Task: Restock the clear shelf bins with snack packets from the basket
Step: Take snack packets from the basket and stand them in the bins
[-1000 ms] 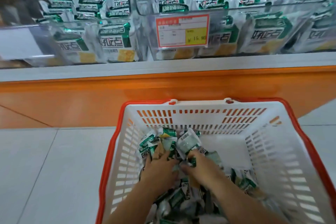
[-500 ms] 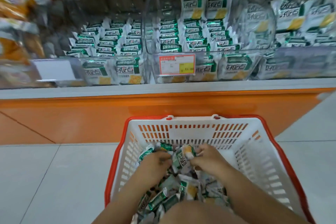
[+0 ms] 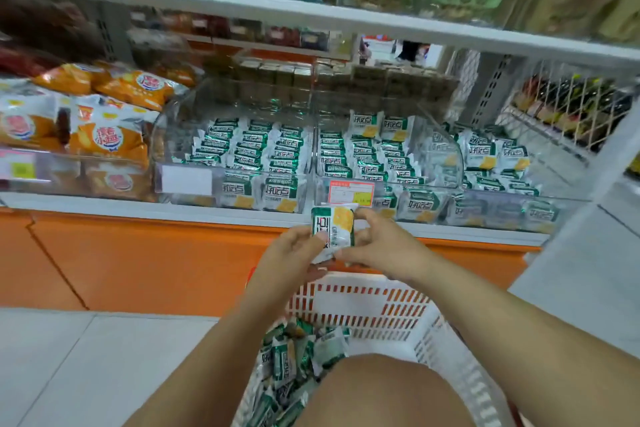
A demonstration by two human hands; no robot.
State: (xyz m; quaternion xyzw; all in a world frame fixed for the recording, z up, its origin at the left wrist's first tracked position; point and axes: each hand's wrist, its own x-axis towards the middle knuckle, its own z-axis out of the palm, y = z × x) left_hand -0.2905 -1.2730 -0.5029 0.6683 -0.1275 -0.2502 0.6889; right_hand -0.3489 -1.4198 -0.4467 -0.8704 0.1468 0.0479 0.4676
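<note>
A green-and-white snack packet (image 3: pixel 334 227) is held upright between both hands, above the far rim of the basket (image 3: pixel 363 302) and in front of the shelf edge, outside any bin. The left grip (image 3: pixel 294 253) is closed on its lower left side, with the thumb laid across the wrapper. The right grip (image 3: pixel 381 246) is pinched on its right edge. White edges are seen behind the front packet, so whether one packet or several are held cannot be told.

More loose packets (image 3: pixel 287 360) are heaped in the white basket. Much of the heap is hidden by a bare knee (image 3: pixel 381 392) and by the left forearm, and the near end of the basket is cut off by the lower frame edge.

On the shelf, three clear bins are set side by side. The left bin (image 3: pixel 166 135) and the middle bin (image 3: pixel 446 146) are filled with rows of the same packets. The right bin (image 3: pixel 502 210) is partly filled, and its far end is cut off by a grey upright. A red-bordered price label (image 3: pixel 351 192) is fixed to the middle bin's front, just above the held packet; its print is too blurred to be read. Orange snack bags (image 3: pixel 107 139) are stacked to the left of the bins. The goods on the upper shelf (image 3: pixel 311 15) are blurred.
</note>
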